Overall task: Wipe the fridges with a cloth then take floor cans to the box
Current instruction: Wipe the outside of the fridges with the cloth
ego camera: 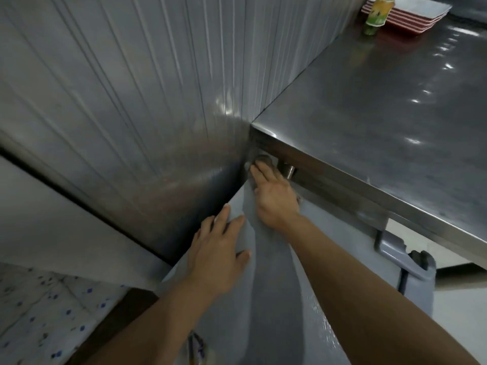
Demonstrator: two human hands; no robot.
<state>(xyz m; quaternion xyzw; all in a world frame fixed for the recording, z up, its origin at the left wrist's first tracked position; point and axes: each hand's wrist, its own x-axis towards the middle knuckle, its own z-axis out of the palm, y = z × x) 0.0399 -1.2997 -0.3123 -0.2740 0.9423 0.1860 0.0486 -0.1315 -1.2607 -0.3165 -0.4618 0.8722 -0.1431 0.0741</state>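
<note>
2 hands on the fridge (276,299): right hand (274,198) gripping cloth (263,160), left hand (221,248) flat, empty.

Fridge (276,299) seemingly under counter (382,122), beside wall (118,88)

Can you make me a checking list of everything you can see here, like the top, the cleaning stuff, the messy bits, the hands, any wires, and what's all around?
Surface: grey fridge top, smooth and bare where visible, tucked under the steel counter.
Job's things: dark cloth, mostly hidden under the right hand, at the far corner of the fridge top. No cans or box seen.
Clutter: green and yellow bottle and stacked red and white trays at the counter's far end.
Grippers: right hand presses the cloth; left hand lies flat on the fridge top, holding nothing.
Cables: nothing seen.
Surroundings: ribbed metal wall; flower-patterned floor tiles at lower left.
</note>
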